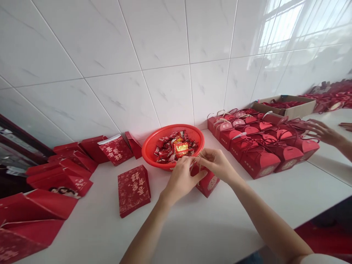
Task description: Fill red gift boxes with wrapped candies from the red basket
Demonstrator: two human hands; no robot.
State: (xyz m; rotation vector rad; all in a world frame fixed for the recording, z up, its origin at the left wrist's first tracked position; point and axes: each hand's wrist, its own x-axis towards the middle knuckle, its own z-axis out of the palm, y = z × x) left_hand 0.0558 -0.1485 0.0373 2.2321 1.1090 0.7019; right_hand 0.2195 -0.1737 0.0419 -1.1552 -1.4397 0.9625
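A small red gift box (pixel 208 184) with a round pale emblem stands on the white table, in front of the basket. Both my hands are at its top. My left hand (pixel 181 179) is closed in a pinch at the upper left of the box. From the right, my right hand (pixel 217 165) pinches a thin beige cord (pixel 200 156) over the box top. The fingers partly hide the cord and the lid. Just behind my hands, a red plastic basket (pixel 147 146) holds wrapped sweets (pixel 167 146), among them a gold-and-red packet (pixel 181 149).
Rows of tied red boxes (pixel 258 161) fill the right side, with a cardboard carton (pixel 305 106) behind. A co-worker's hand (pixel 320 132) reaches among them. Left are a flat red box (pixel 133 190) and several open red boxes (pixel 63 179). A tiled wall (pixel 165 91) borders the table.
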